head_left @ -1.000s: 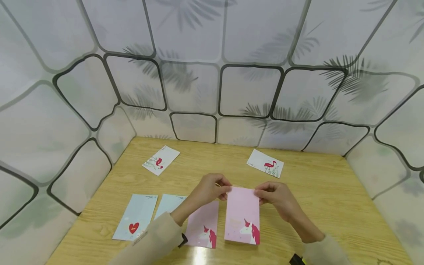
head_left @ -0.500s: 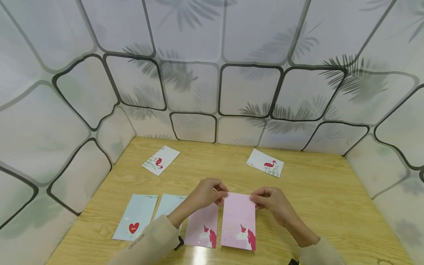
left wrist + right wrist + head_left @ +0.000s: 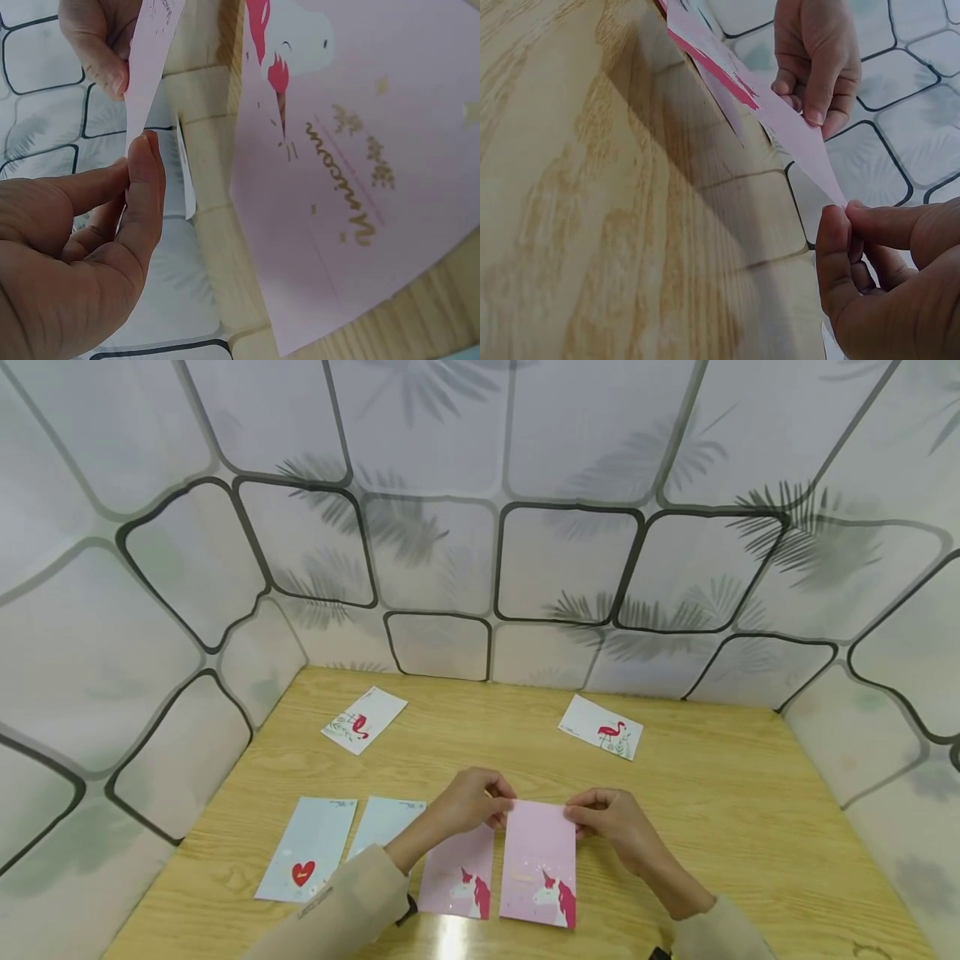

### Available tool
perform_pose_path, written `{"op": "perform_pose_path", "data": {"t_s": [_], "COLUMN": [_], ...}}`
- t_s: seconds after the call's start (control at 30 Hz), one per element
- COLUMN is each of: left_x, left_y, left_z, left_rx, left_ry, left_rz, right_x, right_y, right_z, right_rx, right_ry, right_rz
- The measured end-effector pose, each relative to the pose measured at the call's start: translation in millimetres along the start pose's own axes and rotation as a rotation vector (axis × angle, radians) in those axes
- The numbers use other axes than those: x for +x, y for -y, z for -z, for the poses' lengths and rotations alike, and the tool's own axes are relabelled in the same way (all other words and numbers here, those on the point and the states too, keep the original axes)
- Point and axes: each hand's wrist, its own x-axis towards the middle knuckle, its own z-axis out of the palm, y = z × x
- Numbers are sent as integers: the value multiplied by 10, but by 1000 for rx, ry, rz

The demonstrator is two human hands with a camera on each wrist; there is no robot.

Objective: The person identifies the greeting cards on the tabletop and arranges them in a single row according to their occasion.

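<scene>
A pink unicorn card (image 3: pixel 538 852) is held by its two top corners, tilted, its far edge raised off the table. My left hand (image 3: pixel 467 800) pinches the top left corner between thumb and fingers. At the top right corner, my right hand (image 3: pixel 611 827) pinches in the same way. In the right wrist view the held card (image 3: pixel 799 142) slopes down toward the wood. Just left of it lies a matching pink unicorn card (image 3: pixel 453 872), flat and partly covered by my left forearm; the left wrist view shows gold lettering on this flat card (image 3: pixel 352 165).
Farther left lie a light blue card (image 3: pixel 311 839) with a red heart and a second light blue card (image 3: pixel 382 822), partly hidden by my sleeve. Two white flamingo cards (image 3: pixel 367 718) (image 3: pixel 600 727) lie toward the back. A patterned curtain (image 3: pixel 442 560) surrounds the wooden table (image 3: pixel 720 793).
Both hands have brought the pink card down toward the table and slightly left, so it lines up beside the other unicorn card. Over the last half second it has barely moved.
</scene>
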Motion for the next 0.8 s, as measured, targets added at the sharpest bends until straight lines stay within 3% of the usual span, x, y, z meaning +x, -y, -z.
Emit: {"op": "perform_pose_path", "data": {"t_s": [0.4,0.6,0.8], "left_x": [33,47,66], "left_y": [105,114,134], "left_z": [-35,-60,-87], "left_rx": [61,297,495], "left_ry": [15,-42,-85], "left_rz": [23,-34,-32], "right_x": [20,52,76], "right_y": [-68,-109,-134], "right_z": [-38,-54,-73], "right_rx": [-54,-71,-170], "right_ry": [-7,-28,-51], "right_rz": [-8,-22,-3]}}
